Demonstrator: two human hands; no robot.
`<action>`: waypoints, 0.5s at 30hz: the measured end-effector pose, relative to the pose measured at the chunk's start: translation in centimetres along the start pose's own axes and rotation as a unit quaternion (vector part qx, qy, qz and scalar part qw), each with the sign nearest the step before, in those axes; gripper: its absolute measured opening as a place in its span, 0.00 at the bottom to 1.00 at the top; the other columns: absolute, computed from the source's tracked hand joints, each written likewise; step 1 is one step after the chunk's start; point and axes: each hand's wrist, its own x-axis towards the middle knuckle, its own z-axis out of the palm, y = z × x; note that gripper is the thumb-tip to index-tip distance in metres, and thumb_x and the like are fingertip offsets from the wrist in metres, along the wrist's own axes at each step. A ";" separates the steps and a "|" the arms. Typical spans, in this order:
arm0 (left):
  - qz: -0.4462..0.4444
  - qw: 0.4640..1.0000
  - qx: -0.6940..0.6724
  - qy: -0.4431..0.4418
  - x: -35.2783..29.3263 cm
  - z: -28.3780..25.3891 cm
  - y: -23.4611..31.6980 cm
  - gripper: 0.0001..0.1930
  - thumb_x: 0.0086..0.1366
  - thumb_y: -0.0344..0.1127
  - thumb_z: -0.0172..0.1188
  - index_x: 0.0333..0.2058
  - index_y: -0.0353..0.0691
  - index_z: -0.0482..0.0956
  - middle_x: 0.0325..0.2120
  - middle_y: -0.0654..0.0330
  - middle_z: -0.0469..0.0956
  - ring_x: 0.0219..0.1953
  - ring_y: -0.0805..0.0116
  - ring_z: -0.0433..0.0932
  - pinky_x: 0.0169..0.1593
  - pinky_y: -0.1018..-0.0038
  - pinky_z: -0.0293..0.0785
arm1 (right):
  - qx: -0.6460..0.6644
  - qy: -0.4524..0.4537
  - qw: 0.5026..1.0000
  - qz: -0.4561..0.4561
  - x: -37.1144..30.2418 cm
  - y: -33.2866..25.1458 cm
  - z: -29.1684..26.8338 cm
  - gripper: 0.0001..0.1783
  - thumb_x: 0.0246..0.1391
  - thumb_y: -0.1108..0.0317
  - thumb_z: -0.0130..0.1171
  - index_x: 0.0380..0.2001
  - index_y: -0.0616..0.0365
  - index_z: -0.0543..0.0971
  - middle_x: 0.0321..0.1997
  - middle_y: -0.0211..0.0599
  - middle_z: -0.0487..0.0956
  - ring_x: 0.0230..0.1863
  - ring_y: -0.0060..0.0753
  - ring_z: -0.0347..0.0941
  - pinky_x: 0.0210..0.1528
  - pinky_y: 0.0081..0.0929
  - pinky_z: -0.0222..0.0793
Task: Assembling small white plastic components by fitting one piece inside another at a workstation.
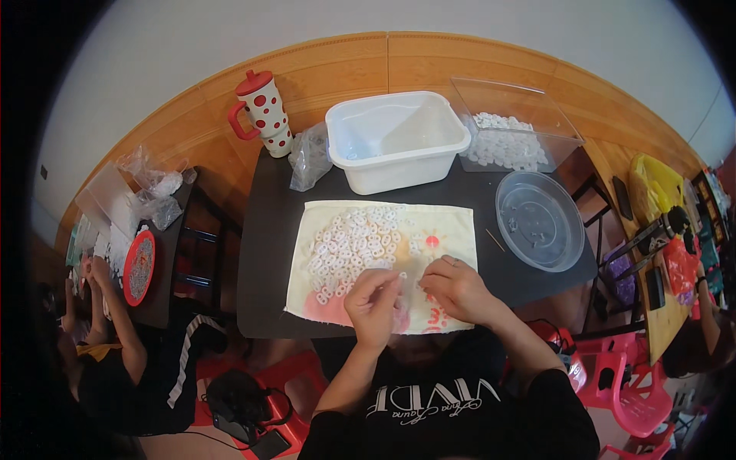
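Over the cream towel (307, 222), my left hand (372, 305) is raised in a pinch, with a small white piece (402, 276) at its fingertips. My right hand (458, 290) is closed just to the right, its fingertips low over the cloth; what they hold, if anything, is too small to make out. To the upper left of my hands, many small white pieces with holes (349, 249) lie spread over the towel. A few more white pieces (415, 244) lie on the cloth beyond my fingers.
Behind the towel stand a white tub (399, 172), a dotted tumbler (268, 115), a plastic bag (309, 161) and a clear bin (521, 142) of white pieces. A clear round lid (540, 222) and a thin stick (494, 240) lie right. At left, another person works beside a red tray (139, 268).
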 end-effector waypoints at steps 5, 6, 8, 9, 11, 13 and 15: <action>-0.039 0.999 -0.029 0.006 -0.1 -0.5 -0.5 0.07 0.61 0.17 0.60 0.38 0.31 0.80 0.31 0.62 0.76 0.27 0.78 0.75 0.25 0.83 0.70 | -0.048 -0.017 0.998 -0.034 0.5 -0.8 0.0 0.07 0.42 0.73 0.61 0.29 0.57 0.79 0.31 0.38 0.71 0.35 0.42 0.70 0.38 0.36 0.67; -0.032 0.999 -0.017 -0.005 -0.3 -0.5 -0.7 0.07 0.61 0.17 0.60 0.38 0.31 0.80 0.31 0.61 0.76 0.27 0.78 0.75 0.26 0.83 0.70 | -0.048 -0.017 0.998 -0.036 0.5 -0.8 -0.2 0.07 0.42 0.73 0.61 0.29 0.57 0.79 0.31 0.38 0.71 0.35 0.42 0.70 0.38 0.36 0.67; -0.026 1.000 -0.005 -0.014 -0.5 -0.5 -0.9 0.08 0.61 0.17 0.59 0.39 0.31 0.80 0.31 0.61 0.76 0.27 0.78 0.75 0.27 0.83 0.70 | -0.051 -0.057 0.996 -0.035 0.2 -0.7 -0.8 0.07 0.43 0.74 0.63 0.30 0.59 0.81 0.34 0.37 0.75 0.35 0.40 0.72 0.37 0.33 0.69; -0.020 0.999 0.006 -0.027 -0.6 -0.6 -0.9 0.09 0.62 0.17 0.60 0.41 0.31 0.80 0.32 0.62 0.76 0.28 0.78 0.76 0.27 0.84 0.71 | -0.051 -0.058 0.996 -0.036 0.1 -0.7 -0.9 0.07 0.43 0.74 0.63 0.30 0.59 0.81 0.34 0.37 0.75 0.35 0.40 0.72 0.37 0.33 0.69; -0.014 0.999 0.017 -0.038 -0.7 -0.7 -1.2 0.11 0.62 0.17 0.60 0.43 0.31 0.80 0.33 0.62 0.76 0.28 0.78 0.76 0.26 0.84 0.71 | -0.037 -0.054 0.997 -0.052 -0.2 -0.6 -1.0 0.08 0.41 0.74 0.63 0.29 0.59 0.81 0.34 0.36 0.75 0.35 0.40 0.73 0.37 0.33 0.70; -0.031 0.997 0.027 -0.060 -0.7 -0.8 -1.4 0.12 0.63 0.18 0.60 0.45 0.32 0.79 0.33 0.64 0.76 0.29 0.79 0.76 0.26 0.85 0.71 | -0.038 -0.057 0.997 -0.047 -0.4 -0.9 -1.2 0.08 0.40 0.75 0.63 0.28 0.59 0.80 0.34 0.36 0.75 0.35 0.40 0.73 0.38 0.33 0.71; -0.049 0.997 0.018 -0.056 -0.7 -0.6 -1.0 0.12 0.62 0.18 0.60 0.45 0.31 0.79 0.32 0.63 0.76 0.28 0.78 0.76 0.28 0.83 0.71 | -0.039 -0.060 0.997 -0.042 -0.5 -1.0 -1.2 0.07 0.40 0.75 0.62 0.28 0.59 0.80 0.34 0.36 0.75 0.35 0.40 0.73 0.38 0.33 0.71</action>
